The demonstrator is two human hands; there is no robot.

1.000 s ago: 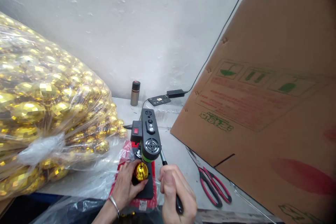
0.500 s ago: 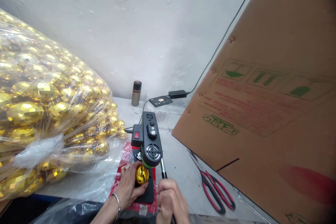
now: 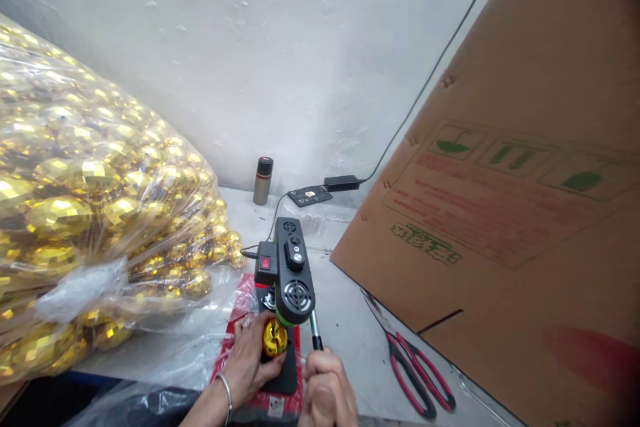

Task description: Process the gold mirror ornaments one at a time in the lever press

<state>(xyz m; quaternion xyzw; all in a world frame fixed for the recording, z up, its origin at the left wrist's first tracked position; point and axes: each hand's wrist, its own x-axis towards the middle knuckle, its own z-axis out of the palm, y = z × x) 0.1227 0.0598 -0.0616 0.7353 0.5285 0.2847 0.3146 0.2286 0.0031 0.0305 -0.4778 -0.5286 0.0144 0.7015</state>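
In the head view, the only one I have, my left hand (image 3: 247, 353) is clamped on a gold ball (image 3: 275, 338), a finger on its far side and the thumb on its near side. The ball sits to the right of the palm, over the black base plate (image 3: 286, 381), just below and slightly left of the rounded front end of the black machine head (image 3: 295, 287). That is the relation I judge matters most: ball against machine head, and from this high angle I cannot tell whether the two touch. Being round, the ball gives me no long axis to line up; I read only a dark mark on its upper side, facing the machine. My right hand (image 3: 327, 390) is closed in a fist around the lever handle (image 3: 317, 341), right of the ball and apart from it, so the left is clearly the nearer. The lever's long axis runs away from me, leaning slightly left toward the machine's right flank.
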